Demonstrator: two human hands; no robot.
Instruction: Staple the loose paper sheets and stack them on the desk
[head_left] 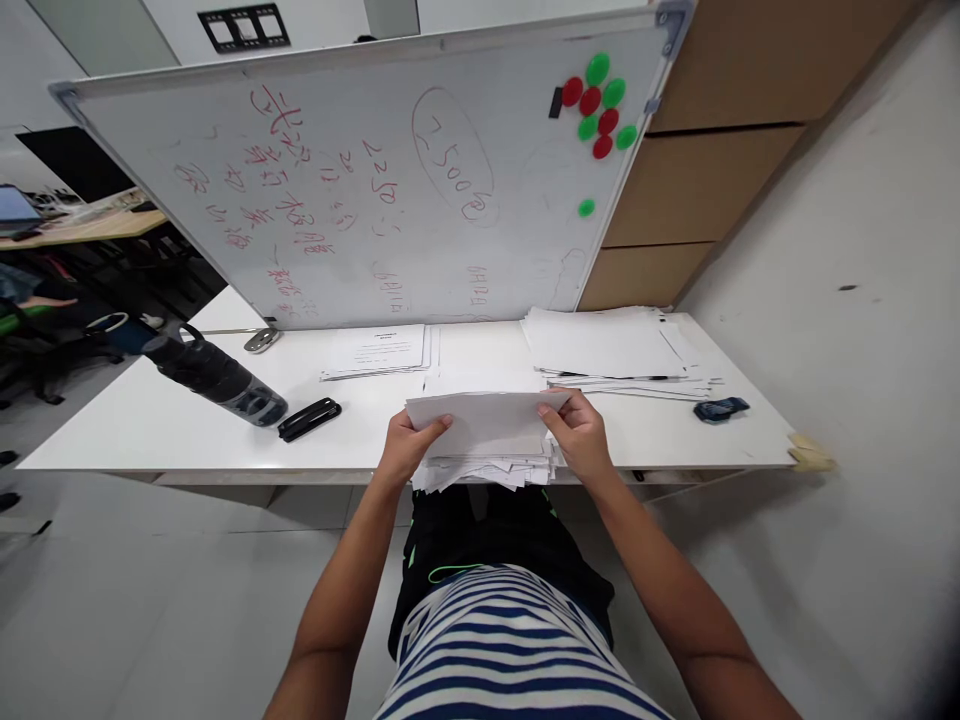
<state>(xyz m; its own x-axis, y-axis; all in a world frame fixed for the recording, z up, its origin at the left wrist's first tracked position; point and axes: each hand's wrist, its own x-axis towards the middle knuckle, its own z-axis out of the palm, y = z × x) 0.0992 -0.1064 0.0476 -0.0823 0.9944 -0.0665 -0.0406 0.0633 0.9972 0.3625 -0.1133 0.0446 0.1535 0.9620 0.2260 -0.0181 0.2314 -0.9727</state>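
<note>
A thick stack of white paper sheets [487, 432] lies at the near edge of the white table [150, 430], partly overhanging it. My left hand [409, 447] grips the stack's left end, thumb on top and fingers curled under. At the stack's right end, my right hand [579, 430] pinches the upper sheets the same way. The lower sheets fan out unevenly below the top ones.
A larger paper pile [611, 345] sits at the right back, a printed document [381, 350] at the middle back. A dark bottle [214, 375] lies on its side at left beside a black stapler [309, 418]. A whiteboard [390, 180] with magnets leans behind. A small dark object [720, 409] lies at right.
</note>
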